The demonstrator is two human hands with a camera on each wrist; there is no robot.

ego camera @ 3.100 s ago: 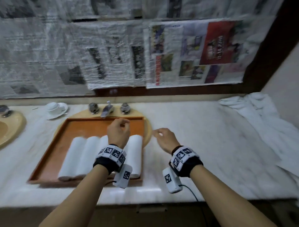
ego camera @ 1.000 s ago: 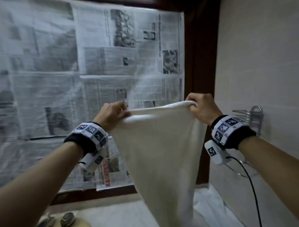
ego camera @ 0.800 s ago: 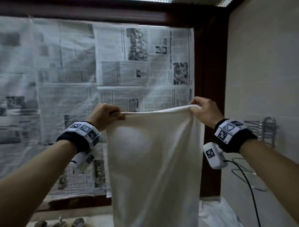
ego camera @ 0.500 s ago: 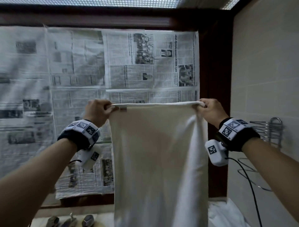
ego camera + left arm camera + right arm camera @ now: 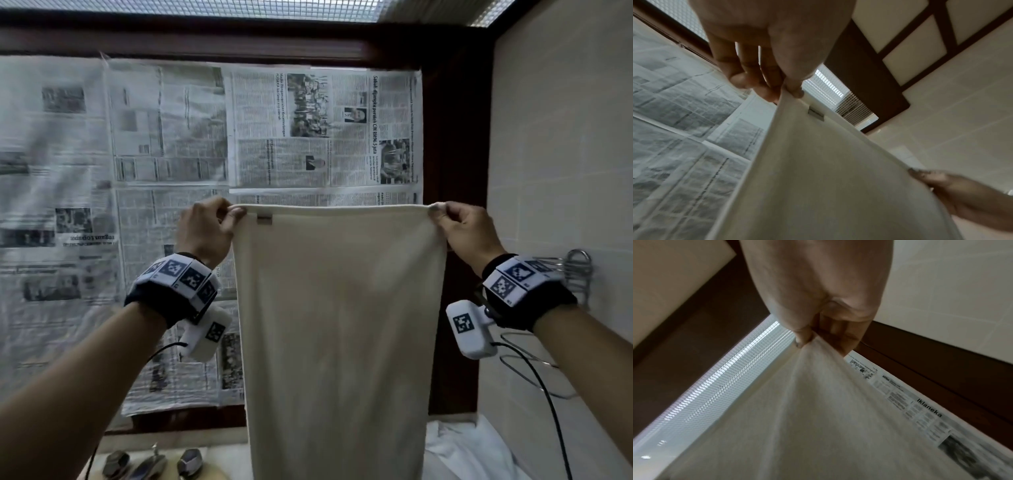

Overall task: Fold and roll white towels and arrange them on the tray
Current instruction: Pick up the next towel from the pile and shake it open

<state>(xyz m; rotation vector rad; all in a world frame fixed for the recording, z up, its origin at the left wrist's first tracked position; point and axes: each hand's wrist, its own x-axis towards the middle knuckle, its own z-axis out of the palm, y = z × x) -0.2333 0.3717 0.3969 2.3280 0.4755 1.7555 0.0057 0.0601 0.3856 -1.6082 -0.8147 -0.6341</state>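
Sheets of newspaper [image 5: 171,205] cover the wall behind the towel. The white towel [image 5: 337,325] hangs straight down, held up high in the air. The left hand [image 5: 205,229] pinches the towel's top left corner. The right hand [image 5: 462,231] pinches the top right corner. A small tag [image 5: 264,221] sits on the towel near the left hand.

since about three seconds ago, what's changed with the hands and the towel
Then both hands were empty over the counter by the tray of rolled towels. Now the left hand and right hand each pinch a top corner of a white towel, lifted and stretched flat so it hangs straight; a second ago its top edge sagged. Unchanged: the loose towels lying on the counter at the right.
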